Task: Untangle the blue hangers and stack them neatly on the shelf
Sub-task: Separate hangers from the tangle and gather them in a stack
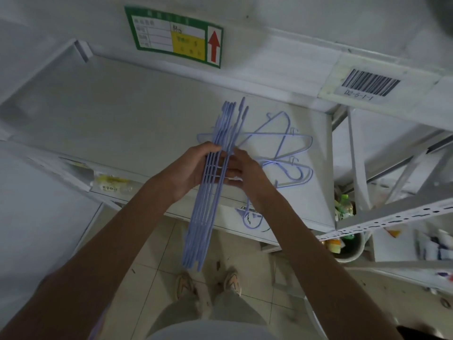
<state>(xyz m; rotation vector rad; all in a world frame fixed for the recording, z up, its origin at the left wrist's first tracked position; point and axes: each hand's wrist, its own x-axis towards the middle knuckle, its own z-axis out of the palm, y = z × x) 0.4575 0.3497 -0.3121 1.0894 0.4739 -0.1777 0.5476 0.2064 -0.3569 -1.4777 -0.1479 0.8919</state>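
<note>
- Nearest the camera, a bundle of hangers [208, 192] is gathered edge-on between both hands, its lower end hanging past the shelf's front edge over the tiled floor [152, 285].
- The left hand [193, 168] cups the bundle from the left, its fingers [213, 149] curled around the bars; the right hand [242, 171] presses in from the right, fingers closed against the same bars.
- The bundle's long axis runs from near-left to far-right, tilted slightly; its far end points toward the back of the shelf [122, 114]. Which end carries the hooks cannot be told.
- By the look of it, this gathered part is sorted: the bars lie parallel and close together, though the far tips are uneven.
- Just beyond the right hand, loose hangers [282, 148] lie flat on the shelf, overlapping and crossing at different angles, some with hooks showing. These seem to be what is left to untangle.
- One more blue loop [250, 217] hangs at the shelf's front edge, partly hidden by the right forearm.
- The bundle is not yet set down, so the stacking itself appears undone.
</note>
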